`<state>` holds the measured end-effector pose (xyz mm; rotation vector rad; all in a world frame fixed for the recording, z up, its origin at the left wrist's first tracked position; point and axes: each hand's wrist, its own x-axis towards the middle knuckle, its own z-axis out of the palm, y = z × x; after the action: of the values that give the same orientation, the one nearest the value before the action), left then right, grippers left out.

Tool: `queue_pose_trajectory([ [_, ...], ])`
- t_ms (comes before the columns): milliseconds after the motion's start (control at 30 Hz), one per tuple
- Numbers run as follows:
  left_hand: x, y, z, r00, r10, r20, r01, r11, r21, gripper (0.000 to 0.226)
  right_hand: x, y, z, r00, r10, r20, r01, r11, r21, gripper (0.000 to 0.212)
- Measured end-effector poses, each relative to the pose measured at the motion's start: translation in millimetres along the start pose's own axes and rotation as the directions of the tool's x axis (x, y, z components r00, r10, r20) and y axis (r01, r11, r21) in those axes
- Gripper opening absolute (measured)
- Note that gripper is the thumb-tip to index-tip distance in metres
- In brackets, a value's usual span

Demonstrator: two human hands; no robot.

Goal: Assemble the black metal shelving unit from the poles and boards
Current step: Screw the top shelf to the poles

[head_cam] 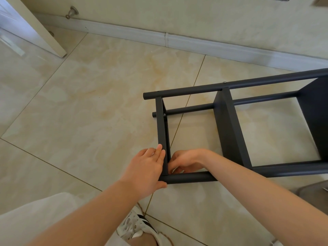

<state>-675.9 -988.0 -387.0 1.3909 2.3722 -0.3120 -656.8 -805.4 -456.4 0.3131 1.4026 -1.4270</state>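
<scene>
Beige marbled floor tiles (88, 103), with a white baseboard (195, 45) across 12 o'clock; a pale door (26, 27) and a metal door stopper (71, 12) at 10 to 11 o'clock.

Item 1: black shelving unit (266, 172), lying on its side on the tiles at 3 o'clock and running off the right edge. I count an end board (160, 125), a middle board (229, 125), a far pole (230, 85) and a near pole (190, 178). One screw (164, 114) shows at the end board's far corner.

Item 2: left hand (145, 171), at 6 o'clock from the end board. Its straight fingers lie flat on the board's outer face, with the thumb under the near pole's end.

Item 3: right hand (186, 161), inside the frame at the corner where end board meets near pole. Its fingers are curled toward the corner; I cannot tell whether they pinch anything.

Item 4: white shoe (136, 226) with a black stripe, at 6 o'clock.
</scene>
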Motion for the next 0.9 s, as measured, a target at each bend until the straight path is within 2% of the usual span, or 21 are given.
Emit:
queue_pose_trajectory([
  [333, -10.3, -2.6, 7.6, 0.993, -0.118, -0.016, 0.115, 0.983, -0.143, 0.096, -9.8, -3.7, 8.5, 0.996, -0.027, -0.084, 0.025, 1.000, -0.019, 0.013],
  [433, -12.0, -3.6, 10.9, 0.986, -0.167, -0.013, 0.161, 0.968, -0.194, 0.097, -12.6, -9.7, 12.5, 0.991, -0.001, -0.137, -0.010, 0.997, -0.080, 0.021],
  [567, -17.4, -2.3, 17.2, 0.970, -0.245, 0.001, 0.226, 0.895, -0.385, 0.094, -22.0, -15.8, 16.2, 0.981, -0.010, -0.193, -0.023, 0.986, -0.166, 0.027],
  [633, -22.9, 2.1, 23.6, 0.954, -0.301, -0.005, 0.245, 0.786, -0.568, 0.093, -31.6, -16.9, 15.5, 0.980, -0.022, -0.199, -0.034, 0.961, -0.273, 0.023],
  [733, -31.2, 14.0, 35.5, 0.891, -0.453, 0.006, 0.283, 0.546, -0.788, 0.102, -52.8, -15.9, 14.7, 0.986, -0.031, -0.162, -0.037, 0.915, -0.402, 0.022],
  [800, -34.8, 24.3, 43.5, 0.818, -0.568, 0.085, 0.315, 0.320, -0.893, 0.114, -65.7, -15.9, 17.1, 0.991, -0.047, -0.126, -0.018, 0.883, -0.470, 0.024],
  [900, -35.9, 43.1, 54.2, 0.733, -0.620, 0.280, 0.337, -0.027, -0.941, 0.116, -75.7, -17.4, 24.4, 0.989, -0.083, -0.122, -0.010, 0.786, -0.618, 0.029],
])
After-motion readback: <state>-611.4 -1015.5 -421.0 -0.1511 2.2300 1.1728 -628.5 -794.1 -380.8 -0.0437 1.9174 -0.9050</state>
